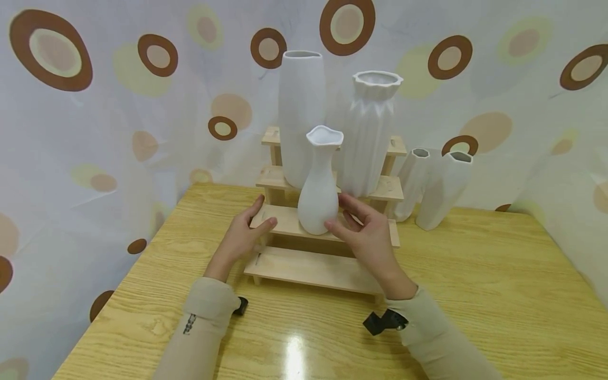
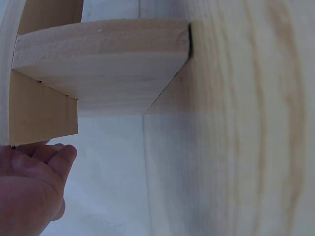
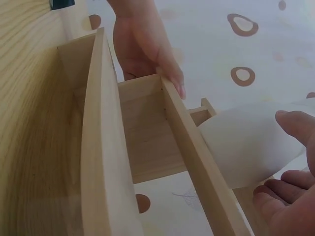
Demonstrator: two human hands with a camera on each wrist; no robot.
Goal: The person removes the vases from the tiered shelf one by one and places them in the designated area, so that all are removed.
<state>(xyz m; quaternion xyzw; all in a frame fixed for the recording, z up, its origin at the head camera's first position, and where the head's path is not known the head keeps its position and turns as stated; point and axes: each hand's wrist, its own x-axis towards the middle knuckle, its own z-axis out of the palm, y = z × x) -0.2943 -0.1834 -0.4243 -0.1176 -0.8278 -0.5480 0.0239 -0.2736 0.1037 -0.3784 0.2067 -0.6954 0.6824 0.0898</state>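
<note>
A white vase [image 1: 319, 198] with a slim neck and wavy rim stands upright on the second-lowest step of a wooden stepped stand [image 1: 309, 266]. My right hand [image 1: 372, 240] holds this vase low on its right side, the thumb in front and the index finger farther back. In the right wrist view the vase [image 3: 251, 142] lies between the thumb and curled fingers. My left hand [image 1: 239, 235] grips the left end of the same step, with the thumb on top. The left wrist view shows its fingers [image 2: 61, 162] bent below the wood.
Behind, a tall smooth white vase [image 1: 301, 105] and a pleated white vase [image 1: 368, 140] stand on the stand's upper part. Two faceted white vases [image 1: 444, 192] are on the wooden table [image 1: 475, 295] at right. A circle-patterned cloth [image 1: 119, 121] hangs behind.
</note>
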